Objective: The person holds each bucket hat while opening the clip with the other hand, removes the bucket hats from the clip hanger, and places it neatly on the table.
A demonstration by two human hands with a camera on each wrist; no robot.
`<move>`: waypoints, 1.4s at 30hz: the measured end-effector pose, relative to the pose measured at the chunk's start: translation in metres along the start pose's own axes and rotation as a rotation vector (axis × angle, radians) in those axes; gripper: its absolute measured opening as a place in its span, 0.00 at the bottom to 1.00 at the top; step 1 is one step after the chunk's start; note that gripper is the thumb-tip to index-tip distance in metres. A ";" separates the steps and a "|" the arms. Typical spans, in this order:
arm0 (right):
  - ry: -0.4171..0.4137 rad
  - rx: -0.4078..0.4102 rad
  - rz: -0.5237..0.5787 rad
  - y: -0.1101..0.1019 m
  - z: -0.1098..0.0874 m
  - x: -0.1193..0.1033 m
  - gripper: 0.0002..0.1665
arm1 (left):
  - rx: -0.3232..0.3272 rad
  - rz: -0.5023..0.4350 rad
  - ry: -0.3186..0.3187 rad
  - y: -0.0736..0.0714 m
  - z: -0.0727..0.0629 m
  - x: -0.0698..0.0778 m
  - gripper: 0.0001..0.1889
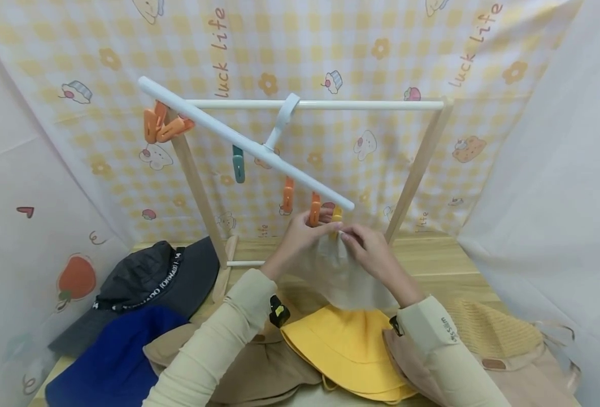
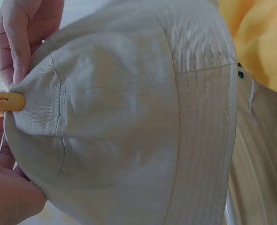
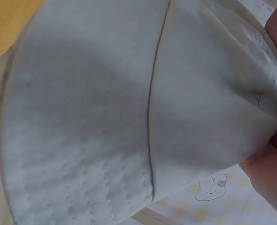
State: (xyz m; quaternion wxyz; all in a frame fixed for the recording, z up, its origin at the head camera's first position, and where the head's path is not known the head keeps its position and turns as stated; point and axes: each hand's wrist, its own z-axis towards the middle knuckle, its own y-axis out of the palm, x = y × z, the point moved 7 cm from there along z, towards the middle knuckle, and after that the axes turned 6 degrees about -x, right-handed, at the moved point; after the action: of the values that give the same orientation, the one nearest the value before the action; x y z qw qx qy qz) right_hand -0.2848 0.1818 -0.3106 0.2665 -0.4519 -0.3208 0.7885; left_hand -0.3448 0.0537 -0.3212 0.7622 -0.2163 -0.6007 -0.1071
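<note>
A pale beige bucket hat (image 2: 119, 103) hangs crown up, with a yellow clip (image 2: 11, 101) biting the top of its crown. My left hand (image 1: 300, 234) pinches the crown on one side of the clip, some fingers hidden behind the cloth. On the other side, my right hand (image 1: 368, 249) pinches the crown between thumb and fingers. Above both hands is the low right end of a light blue clip hanger (image 1: 249, 144), tilted on its hook. Two orange clips (image 1: 315, 209) hang near the left hand. The right wrist view shows the hat's stitched brim (image 3: 82, 122) up close.
The hook sits over the white rail (image 1: 356, 105) of a wooden-legged rack (image 1: 417, 169). More orange clips (image 1: 151, 125) and a green clip (image 1: 238, 165) hang on the hanger. Below lie a black cap (image 1: 142, 271), blue hat (image 1: 112, 356), brown hat (image 1: 259, 367), yellow hat (image 1: 351, 350) and knitted hat (image 1: 498, 328).
</note>
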 end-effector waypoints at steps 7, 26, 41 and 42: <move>-0.033 0.006 -0.012 -0.002 0.000 -0.004 0.10 | 0.002 0.016 -0.044 -0.002 0.002 0.003 0.20; -0.109 0.011 -0.085 -0.003 -0.007 -0.007 0.03 | 0.093 -0.068 -0.123 -0.004 0.005 0.005 0.12; -0.204 0.111 -0.348 -0.082 -0.038 0.029 0.07 | 0.030 0.030 -0.120 -0.021 0.001 -0.001 0.17; -0.183 0.117 -0.368 -0.089 -0.041 0.035 0.07 | 0.022 0.027 -0.126 -0.021 0.002 -0.002 0.17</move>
State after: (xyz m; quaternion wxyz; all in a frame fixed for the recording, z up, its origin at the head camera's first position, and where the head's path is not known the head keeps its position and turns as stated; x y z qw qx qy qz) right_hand -0.2529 0.2756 -0.2786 0.4015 -0.2960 -0.3746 0.7815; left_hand -0.3556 0.0358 -0.3189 0.7267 -0.2222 -0.6455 -0.0763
